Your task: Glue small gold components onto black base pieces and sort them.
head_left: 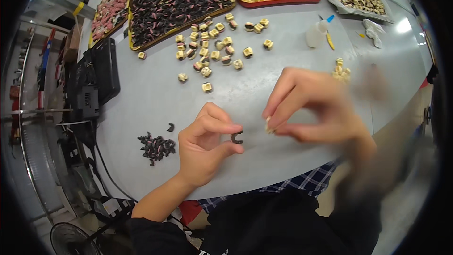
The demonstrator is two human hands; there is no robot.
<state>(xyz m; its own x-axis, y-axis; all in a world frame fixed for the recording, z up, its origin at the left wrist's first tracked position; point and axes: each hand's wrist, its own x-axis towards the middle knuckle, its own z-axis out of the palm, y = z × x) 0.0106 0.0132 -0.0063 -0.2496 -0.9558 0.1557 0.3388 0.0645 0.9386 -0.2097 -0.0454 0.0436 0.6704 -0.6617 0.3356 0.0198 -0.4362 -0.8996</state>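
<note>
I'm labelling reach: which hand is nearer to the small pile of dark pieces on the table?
Left. The left hand is just right of the dark pile, not touching it; the right hand is farther right, beyond the left.

1. This looks like a workshop, with a broad grey worktable [151, 99] across the middle.
2. Along its far edge, a yellow-rimmed tray [130, 38] and a red tray [283, 3] carry small pieces [181, 0] in bulk, as in batch work.
3. Nearer the right edge lie a clear bottle [315, 36] and a yellow tool [330, 41].
4. Beyond the left edge stands metal shelving [42, 112], loaded with goods.
5. Off the near left corner is a fan [71, 238].
</note>
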